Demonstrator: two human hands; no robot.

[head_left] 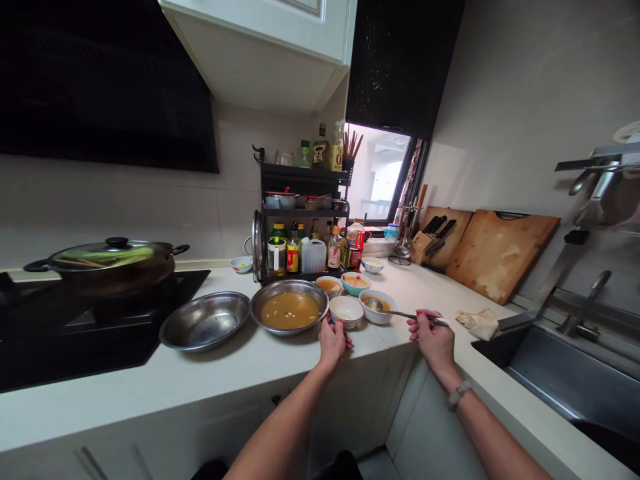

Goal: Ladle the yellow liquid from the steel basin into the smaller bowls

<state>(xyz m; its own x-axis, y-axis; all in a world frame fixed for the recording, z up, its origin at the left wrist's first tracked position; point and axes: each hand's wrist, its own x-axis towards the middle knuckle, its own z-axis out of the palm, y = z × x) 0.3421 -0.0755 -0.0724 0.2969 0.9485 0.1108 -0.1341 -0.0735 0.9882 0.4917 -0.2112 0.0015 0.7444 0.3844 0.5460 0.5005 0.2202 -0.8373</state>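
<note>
My right hand (434,340) is closed around the handle of a metal ladle (400,313). The bowl of the ladle rests in a white bowl (379,317) of orange-brown liquid. My left hand (334,343) has its fingers curled at the gap between a steel basin (256,319) and a white bowl with a pale inside (347,312). Whether it grips the basin's rim, the bowl or something small is hidden. The basin holds brown broth (290,311) with pale bits floating in it. Behind stand a bowl of orange liquid (329,287) and a green-rimmed bowl (355,285).
Left of the basin lies another steel basin (205,323), near the stove with a lidded pan (117,267). A black rack (305,212) of bottles stands behind. To the right are a knife block (424,247), cutting board (500,253), cloth (477,323) and sink (565,373).
</note>
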